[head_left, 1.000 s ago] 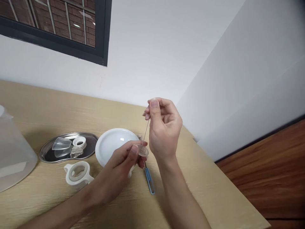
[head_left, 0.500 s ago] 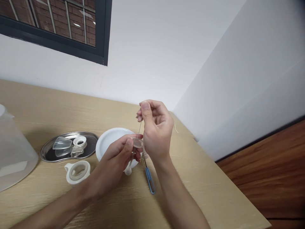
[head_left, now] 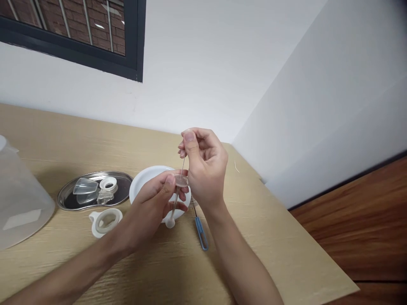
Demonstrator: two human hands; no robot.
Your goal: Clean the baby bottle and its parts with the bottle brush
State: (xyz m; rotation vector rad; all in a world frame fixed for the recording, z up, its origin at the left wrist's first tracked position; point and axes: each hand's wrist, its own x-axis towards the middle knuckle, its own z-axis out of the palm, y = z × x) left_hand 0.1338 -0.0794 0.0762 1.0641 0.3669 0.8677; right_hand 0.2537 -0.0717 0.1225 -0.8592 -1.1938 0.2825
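My left hand [head_left: 151, 207] pinches a small clear silicone part [head_left: 182, 182] above the white plate [head_left: 143, 183]. My right hand [head_left: 203, 169] grips the top of a thin wire brush [head_left: 182, 166] between thumb and fingers. The wire runs down through the clear part, and its whitish tip [head_left: 171, 222] hangs out below my left fingers. Both hands are held just above the wooden table [head_left: 254, 237].
A steel tray [head_left: 68, 202] with clear and white small parts lies left of the plate. A white ring piece [head_left: 104, 222] sits in front of it. A blue-handled tool [head_left: 201, 234] lies by my right wrist. A large translucent cover [head_left: 19, 199] stands far left. The table's edge runs close on the right.
The brush has been pushed down through the clear part, so its tip now shows below my left hand. Both hands have shifted a little left and up.
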